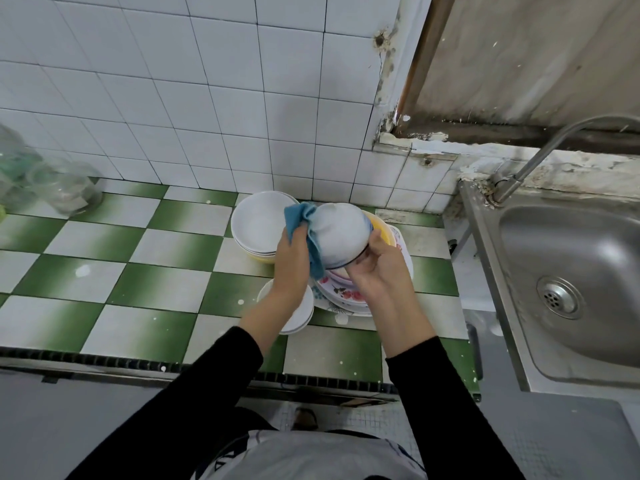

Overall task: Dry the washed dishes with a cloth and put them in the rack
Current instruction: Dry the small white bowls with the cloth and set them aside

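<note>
Our right grip (377, 275) holds the upturned white bowl (341, 233); our left grip (292, 265) pinches the blue cloth (298, 220) against it.

A white bowl (341, 233) with a dark rim line is held tilted, bottom up, in the air to the left of the sink (568, 271). A blue cloth (301, 223) is pressed against its outer wall on the side away from the sink. Beneath it, a stack of flower-patterned plates (343, 294) is laid flat. Farther from the sink, large white bowls (258, 225) are nested upright over a yellow one. Small white bowls (299, 315) are stacked just beside the plates, on their far side from the sink.
</note>
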`<state>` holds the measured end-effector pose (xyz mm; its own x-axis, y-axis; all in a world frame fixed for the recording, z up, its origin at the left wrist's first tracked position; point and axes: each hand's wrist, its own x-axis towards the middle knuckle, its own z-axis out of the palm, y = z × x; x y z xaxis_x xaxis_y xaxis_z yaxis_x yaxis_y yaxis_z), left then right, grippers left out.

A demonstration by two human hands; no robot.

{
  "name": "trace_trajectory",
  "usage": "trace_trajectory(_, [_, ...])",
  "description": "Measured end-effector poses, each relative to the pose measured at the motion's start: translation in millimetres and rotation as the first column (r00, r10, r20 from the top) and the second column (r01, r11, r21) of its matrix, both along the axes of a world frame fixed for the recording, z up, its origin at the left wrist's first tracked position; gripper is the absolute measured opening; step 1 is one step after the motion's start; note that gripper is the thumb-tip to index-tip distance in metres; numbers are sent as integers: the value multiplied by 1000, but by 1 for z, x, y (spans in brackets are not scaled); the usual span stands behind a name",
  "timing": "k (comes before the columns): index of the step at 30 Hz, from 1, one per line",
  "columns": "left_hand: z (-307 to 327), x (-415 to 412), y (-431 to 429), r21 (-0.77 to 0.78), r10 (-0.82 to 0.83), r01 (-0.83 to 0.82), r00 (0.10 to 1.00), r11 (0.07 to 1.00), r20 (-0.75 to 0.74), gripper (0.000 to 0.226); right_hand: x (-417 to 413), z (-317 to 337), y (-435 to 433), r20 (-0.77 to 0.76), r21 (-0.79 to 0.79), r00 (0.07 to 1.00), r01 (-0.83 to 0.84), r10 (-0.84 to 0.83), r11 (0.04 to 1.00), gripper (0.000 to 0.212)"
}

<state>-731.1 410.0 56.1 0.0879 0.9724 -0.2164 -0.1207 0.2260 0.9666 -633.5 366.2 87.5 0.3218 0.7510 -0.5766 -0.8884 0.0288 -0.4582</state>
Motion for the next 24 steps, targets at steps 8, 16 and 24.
trace_trajectory(8, [-59,-21,-9,753,129,490,795,439,-592,68,4,-4,4,-166,-7,977,130,-130,991,23])
trace_trajectory(16, [-25,-30,22,821,267,511,779,255,-567,48,14,-13,-9,-76,-123,975,-216,208,969,17])
trace_trajectory(24, [7,-19,23,578,159,78,924,813,-348,19,10,-24,-15,66,-43,886,-456,458,889,64])
